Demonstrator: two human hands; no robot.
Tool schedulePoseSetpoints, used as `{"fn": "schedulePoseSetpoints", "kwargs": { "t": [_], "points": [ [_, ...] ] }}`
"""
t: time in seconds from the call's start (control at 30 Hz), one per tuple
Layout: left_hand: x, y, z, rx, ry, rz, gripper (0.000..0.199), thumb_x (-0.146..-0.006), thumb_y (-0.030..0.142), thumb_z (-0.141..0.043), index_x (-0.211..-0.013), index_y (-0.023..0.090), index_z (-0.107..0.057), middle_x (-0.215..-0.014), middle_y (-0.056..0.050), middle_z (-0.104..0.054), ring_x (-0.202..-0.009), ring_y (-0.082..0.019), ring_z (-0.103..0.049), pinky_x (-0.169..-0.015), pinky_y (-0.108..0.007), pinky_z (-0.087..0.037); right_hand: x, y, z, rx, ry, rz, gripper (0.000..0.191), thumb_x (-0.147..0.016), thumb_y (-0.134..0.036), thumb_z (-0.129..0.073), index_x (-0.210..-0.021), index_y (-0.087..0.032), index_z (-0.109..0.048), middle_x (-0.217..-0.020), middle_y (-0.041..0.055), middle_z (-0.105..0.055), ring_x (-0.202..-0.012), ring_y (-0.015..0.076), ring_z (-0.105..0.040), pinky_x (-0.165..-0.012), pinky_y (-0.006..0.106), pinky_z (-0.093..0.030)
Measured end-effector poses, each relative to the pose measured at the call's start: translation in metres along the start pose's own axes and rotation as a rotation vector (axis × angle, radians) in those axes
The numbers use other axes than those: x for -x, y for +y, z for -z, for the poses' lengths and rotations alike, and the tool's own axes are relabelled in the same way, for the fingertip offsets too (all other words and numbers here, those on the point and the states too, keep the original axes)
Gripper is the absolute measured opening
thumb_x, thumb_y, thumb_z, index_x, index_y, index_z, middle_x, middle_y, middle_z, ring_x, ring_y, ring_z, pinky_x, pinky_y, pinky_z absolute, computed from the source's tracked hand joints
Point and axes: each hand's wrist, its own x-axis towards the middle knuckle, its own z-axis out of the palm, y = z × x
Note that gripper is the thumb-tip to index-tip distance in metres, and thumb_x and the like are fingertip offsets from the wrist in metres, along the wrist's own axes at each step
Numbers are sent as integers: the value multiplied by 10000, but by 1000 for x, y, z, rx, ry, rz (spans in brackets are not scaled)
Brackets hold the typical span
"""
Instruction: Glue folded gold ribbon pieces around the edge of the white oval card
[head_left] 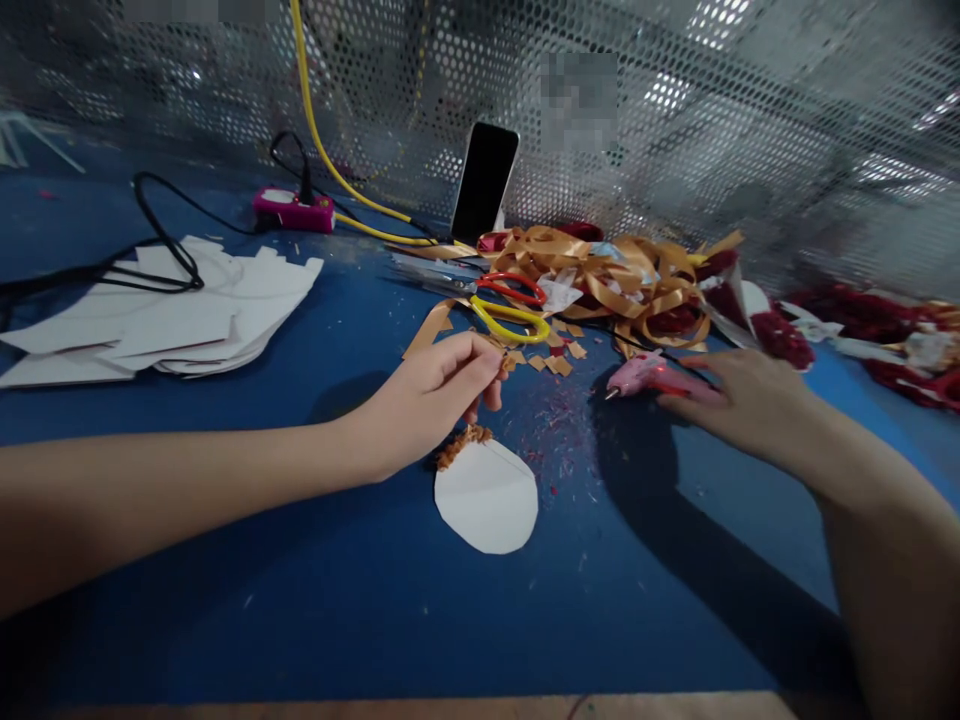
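Observation:
My left hand [442, 385] is closed in a pinch on a small gold ribbon piece [508, 364], mostly hidden by the fingertips. Just below it, a rounded white card [487, 500] lies on the blue table, with crinkled copper-brown trim [463, 444] along its upper left edge. On the right, my right hand [757, 405] has its thumb and fingers about the handle of a pink glue gun [641, 373], whose nozzle points left. Several cut gold ribbon squares [555, 362] lie beyond the left fingertips, beside scissors [511, 322] with red and yellow handles.
A pile of white card pieces [172, 325] lies at left under a black cable [161, 225]. Behind are a magenta power socket [294, 210], a propped phone [486, 182] and a heap of gold ribbon [622, 275]. Dark red trims [862, 315] lie far right, before a perforated metal screen [675, 150].

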Motion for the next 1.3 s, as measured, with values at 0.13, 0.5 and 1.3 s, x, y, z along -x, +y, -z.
{"fn": "schedulePoseSetpoints", "kwargs": {
  "t": [0.13, 0.5, 1.3],
  "points": [
    [-1, -1, 0, 19, -27, -6, 259, -1023, 393, -499, -879, 201, -593, -802, 12, -654, -622, -94, -517, -609, -228, -420, 8, -60, 26, -175, 130, 9, 288, -831, -380, -661, -1047, -218, -760, -1052, 120, -765, -964, 292, -699, -842, 452, -523],
    [4, 4, 5, -45, -31, -111, 223, -992, 350, -577, -884, 200, -701, -827, 11, -744, -722, -106, -653, -670, -217, -499, 9, -170, 28, -1011, -89, -69, 139, -827, -374, -747, -955, -341, -790, -953, -27, -804, -806, 231, -777, -725, 450, -681],
    [1, 3, 8, -471, -136, 31, 342, -797, 118, -490, -1039, 231, -704, -928, 18, -782, -950, -224, -701, -773, -337, -511, 30, -171, 10, -601, -210, 253, 195, -906, -104, -557, -935, -206, -721, -844, -10, -740, -727, 100, -672, -663, 229, -506]
  ]
}}
